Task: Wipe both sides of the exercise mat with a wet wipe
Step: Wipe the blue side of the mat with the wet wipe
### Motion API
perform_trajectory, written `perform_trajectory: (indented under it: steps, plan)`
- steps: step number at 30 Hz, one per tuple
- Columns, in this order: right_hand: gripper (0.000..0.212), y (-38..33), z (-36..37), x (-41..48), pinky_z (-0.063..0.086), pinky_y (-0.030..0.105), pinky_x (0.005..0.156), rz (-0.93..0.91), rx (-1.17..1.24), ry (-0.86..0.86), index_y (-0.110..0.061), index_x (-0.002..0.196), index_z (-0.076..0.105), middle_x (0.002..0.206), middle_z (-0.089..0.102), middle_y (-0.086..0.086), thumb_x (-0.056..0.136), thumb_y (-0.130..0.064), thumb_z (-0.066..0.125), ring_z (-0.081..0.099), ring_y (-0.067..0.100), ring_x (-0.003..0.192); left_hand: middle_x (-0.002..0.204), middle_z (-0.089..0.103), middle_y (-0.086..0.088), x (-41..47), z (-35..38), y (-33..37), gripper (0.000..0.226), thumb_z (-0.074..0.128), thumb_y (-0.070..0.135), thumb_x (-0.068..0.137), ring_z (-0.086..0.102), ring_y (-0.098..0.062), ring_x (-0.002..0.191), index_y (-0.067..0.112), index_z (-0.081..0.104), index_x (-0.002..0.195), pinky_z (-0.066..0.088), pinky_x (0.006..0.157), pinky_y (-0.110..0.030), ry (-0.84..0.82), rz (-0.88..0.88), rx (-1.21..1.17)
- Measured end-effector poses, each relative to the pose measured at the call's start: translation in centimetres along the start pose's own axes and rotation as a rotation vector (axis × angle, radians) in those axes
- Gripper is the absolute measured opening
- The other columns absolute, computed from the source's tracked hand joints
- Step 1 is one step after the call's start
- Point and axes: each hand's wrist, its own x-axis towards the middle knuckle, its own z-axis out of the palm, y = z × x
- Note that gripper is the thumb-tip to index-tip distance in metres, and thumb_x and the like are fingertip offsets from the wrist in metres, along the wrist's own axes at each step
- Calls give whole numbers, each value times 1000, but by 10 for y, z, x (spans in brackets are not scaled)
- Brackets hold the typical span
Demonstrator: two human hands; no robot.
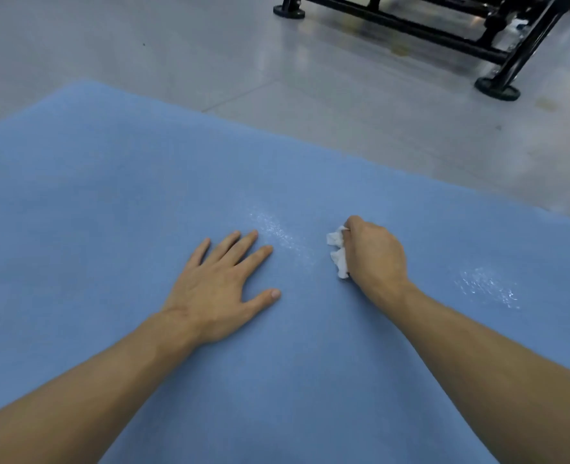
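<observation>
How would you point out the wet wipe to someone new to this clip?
Find the blue exercise mat filling the lower view. Near its middle the right hand curls into a fist; the wet wipe is the crumpled wad poking out toward the left hand, which lies flat. Unlike the shiny wet streaks nearby, it is solid white and bunched.

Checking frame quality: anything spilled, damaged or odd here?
Nothing damaged. Two wet patches on the blue foam exercise mat, either side of the right hand gripping the crumpled white wet wipe, look like wiping moisture, not a spill.
</observation>
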Motion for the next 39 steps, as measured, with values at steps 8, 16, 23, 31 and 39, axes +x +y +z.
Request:
perform_trajectory:
  steps: [8, 16, 23, 31, 39]
  plan:
    - [11, -85, 13, -25, 35, 38, 64, -449, -44, -175, -21, 108, 44, 107, 66, 7, 107, -30, 39, 65, 36, 93, 169, -7, 20, -1, 1, -2, 71, 10, 72, 95, -11, -3, 155, 44, 11, 160, -4, 127, -40, 28, -16, -12]
    - [14, -55, -22, -104, 47, 42, 78, -471, 31, -307, -25, 110, 41, 112, 56, -4, 107, -35, 31, 56, 27, 98, 169, -10, 19, -8, -5, -15, 71, 4, 66, 93, -11, -5, 155, 46, 2, 160, -8, 126, -36, 0, -23, 5]
    - [15, -19, -16, -42, 44, 40, 70, -187, 8, -117, -21, 90, 41, 95, 55, -2, 91, -15, 54, 56, 29, 86, 169, -11, 20, -17, -4, -22, 73, 9, 77, 93, -14, -10, 156, 47, 0, 160, -10, 125, -51, 11, -121, 28]
    - [11, -56, 23, 35, 35, 37, 67, -110, 87, 27, -7, 99, 58, 104, 52, 14, 100, -16, 52, 57, 38, 89, 168, -15, 19, -14, -6, -22, 65, 10, 68, 100, -18, -11, 155, 47, -3, 160, -10, 124, -54, -1, -117, 25]
    - [10, -101, 18, -54, 48, 45, 70, -493, 215, -129, -14, 100, 60, 101, 55, 7, 100, -20, 51, 59, 32, 88, 170, -9, 17, -13, -4, -23, 69, -3, 65, 94, -12, -11, 156, 45, 0, 160, -7, 125, -53, -7, -132, 15]
